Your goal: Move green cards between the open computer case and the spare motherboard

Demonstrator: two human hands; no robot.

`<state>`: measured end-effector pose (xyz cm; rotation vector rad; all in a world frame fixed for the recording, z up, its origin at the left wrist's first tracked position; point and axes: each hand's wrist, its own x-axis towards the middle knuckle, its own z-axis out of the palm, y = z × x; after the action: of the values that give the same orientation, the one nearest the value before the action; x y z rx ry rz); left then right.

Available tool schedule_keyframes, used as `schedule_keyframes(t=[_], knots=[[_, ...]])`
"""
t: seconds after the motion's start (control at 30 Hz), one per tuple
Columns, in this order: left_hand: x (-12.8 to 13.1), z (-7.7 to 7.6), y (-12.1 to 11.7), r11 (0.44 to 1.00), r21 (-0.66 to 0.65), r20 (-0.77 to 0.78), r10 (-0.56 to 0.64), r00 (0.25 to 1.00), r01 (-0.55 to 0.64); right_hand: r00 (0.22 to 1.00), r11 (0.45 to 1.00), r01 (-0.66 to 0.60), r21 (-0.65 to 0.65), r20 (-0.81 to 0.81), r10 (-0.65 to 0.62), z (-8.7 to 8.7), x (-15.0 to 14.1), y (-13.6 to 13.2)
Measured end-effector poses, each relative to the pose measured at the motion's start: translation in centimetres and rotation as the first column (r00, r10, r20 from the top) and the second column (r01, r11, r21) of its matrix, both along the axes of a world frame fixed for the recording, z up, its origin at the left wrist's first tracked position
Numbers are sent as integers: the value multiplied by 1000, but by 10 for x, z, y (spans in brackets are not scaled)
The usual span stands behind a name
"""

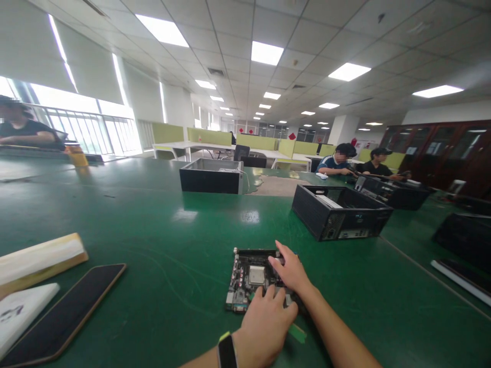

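A dark motherboard [241, 278] lies on the green table, with a square silver processor [257, 275] at its middle. My left hand [266, 322], wearing a watch, bends its fingers over the board's near edge. From under that hand a thin green strip [297, 333] sticks out; its kind is hard to make out, and the palm hides what the fingers grip. At the right side of the board, my right hand [291, 271] holds the edge, thumb on top and index finger stretched past the far right corner. Its other fingers are hidden.
Open computer cases stand beyond the board: one far [210, 180], another to the right [345, 217], one more [399, 194] near two people. At left lie a black tablet-like slab [72, 312], a white box [25, 312] and a long pale block [42, 258]. Someone sits far left.
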<state>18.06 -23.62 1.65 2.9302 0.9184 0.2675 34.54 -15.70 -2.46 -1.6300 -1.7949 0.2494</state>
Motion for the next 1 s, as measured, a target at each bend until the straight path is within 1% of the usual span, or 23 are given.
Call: schedule_keyframes(t=[0.07,0.13,0.23,0.33,0.4,0.47,0.53,0.6,0.7,0.77,0.87,1.0], knots=[[4,-3,0,1000,-7,3,29,1000,-29,999,999,9,45,37,-11,2,0,3],[5,-5,0,999,-15,3,43,999,-43,992,993,37,112,113,-49,6,5,9],[2,-4,4,999,-7,5,41,999,-41,953,971,134,200,241,-181,24,25,26],[-8,-1,16,999,3,-6,39,999,-39,874,931,260,255,347,-339,51,64,46],[-16,2,29,998,12,-13,66,998,-66,812,904,327,276,408,-418,68,95,58],[-26,5,45,993,22,-17,115,993,-115,748,874,397,280,453,-485,80,125,66],[-38,7,63,984,19,-25,177,984,-177,697,845,456,280,478,-535,86,148,70],[-53,7,82,968,14,-30,251,967,-251,674,828,482,287,482,-559,88,162,72],[-80,6,110,934,12,-34,357,933,-357,672,811,509,288,456,-583,90,173,74],[-98,4,127,906,18,-57,423,904,-422,670,798,552,242,441,-597,94,180,76],[-121,1,150,874,51,-91,486,869,-483,663,787,602,135,465,-587,105,195,78],[-144,-1,176,849,77,-79,528,846,-522,653,811,584,36,573,-496,117,212,80]])
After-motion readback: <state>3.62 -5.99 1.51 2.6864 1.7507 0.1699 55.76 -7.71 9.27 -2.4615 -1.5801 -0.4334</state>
